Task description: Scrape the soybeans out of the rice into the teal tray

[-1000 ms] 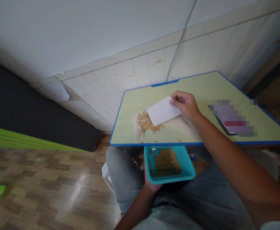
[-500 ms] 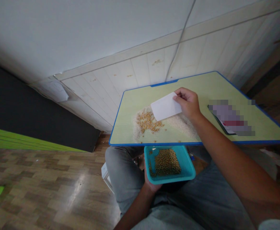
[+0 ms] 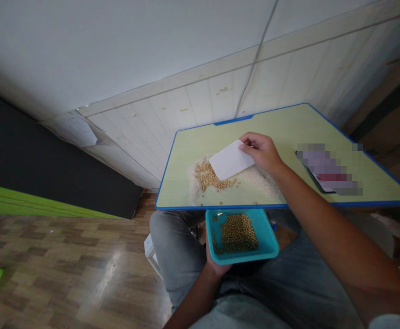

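Note:
My right hand (image 3: 259, 148) pinches a white card (image 3: 231, 161) by its right edge. The card slants over a spread of yellow soybeans (image 3: 209, 178), which lie on the green tabletop beside rice grains (image 3: 260, 179). More rice surrounds the beans on the left. My left hand (image 3: 217, 262) grips a turquoise plastic basin (image 3: 271, 242) from its left side and below, mostly hidden by it. Many soybeans (image 3: 239, 230) lie in the basin, which is held just under the table's front edge.
The green table (image 3: 278, 121) has a blue rim and stands near a white panelled wall (image 3: 172, 107). A partly pixelated flat item (image 3: 326, 169) lies on its right side. A grey cable (image 3: 251, 73) runs down the wall. A black and green panel (image 3: 49, 164) stands at left.
My right hand and the card have moved left and towards me, nearer the soybeans. The left hand and basin have hardly moved.

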### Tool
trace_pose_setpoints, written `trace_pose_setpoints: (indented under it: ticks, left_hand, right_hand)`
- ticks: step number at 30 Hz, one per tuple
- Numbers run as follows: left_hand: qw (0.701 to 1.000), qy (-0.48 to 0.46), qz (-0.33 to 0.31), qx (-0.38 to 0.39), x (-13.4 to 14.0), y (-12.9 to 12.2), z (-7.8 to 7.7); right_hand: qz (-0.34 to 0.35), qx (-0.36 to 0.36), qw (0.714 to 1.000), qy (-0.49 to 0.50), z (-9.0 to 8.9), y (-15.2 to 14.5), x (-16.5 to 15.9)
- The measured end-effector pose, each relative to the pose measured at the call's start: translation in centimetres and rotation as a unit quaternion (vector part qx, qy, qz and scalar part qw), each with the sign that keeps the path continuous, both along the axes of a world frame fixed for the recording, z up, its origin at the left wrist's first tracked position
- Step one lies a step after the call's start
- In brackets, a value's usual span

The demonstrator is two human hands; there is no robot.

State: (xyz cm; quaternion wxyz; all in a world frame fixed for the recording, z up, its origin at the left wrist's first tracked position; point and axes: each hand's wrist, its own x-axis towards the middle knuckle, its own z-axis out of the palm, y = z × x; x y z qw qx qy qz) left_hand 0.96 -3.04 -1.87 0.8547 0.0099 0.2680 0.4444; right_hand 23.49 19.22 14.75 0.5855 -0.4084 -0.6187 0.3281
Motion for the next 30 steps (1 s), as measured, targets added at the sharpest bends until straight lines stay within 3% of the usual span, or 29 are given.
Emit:
trace_pose_setpoints:
  ticks: [8, 13, 20, 26, 30]
  left_hand:
    - [1.0, 0.021, -0.003, 0.008, -0.04, 0.04, 0.0]
    - [1.0, 0.023, -0.012, -0.005, -0.09, 0.02, 0.18]
    - [1.0, 0.014, -0.005, 0.009, -0.07, -0.02, 0.69]
    - [1.0, -0.006, -0.006, -0.004, -0.22, -0.15, 0.26]
    - [1.0, -0.013, -0.001, 0.001, -0.25, -0.18, -0.01]
  right_hand:
    - [0.001, 0.013, 1.0, 0.013, 0.02, -0.1, -0.06]
    - [0.045, -0.015, 0.999, -0.016, -0.12, -0.13, -0.04]
    - [0.009, -0.003, 1.0, 0.018, 0.14, -0.16, 0.08]
    - [0.076, -0.026, 0.997, -0.004, 0.48, -0.65, -0.09]
    - [0.056, -0.022, 0.998, 0.016, 0.37, -0.48, 0.01]
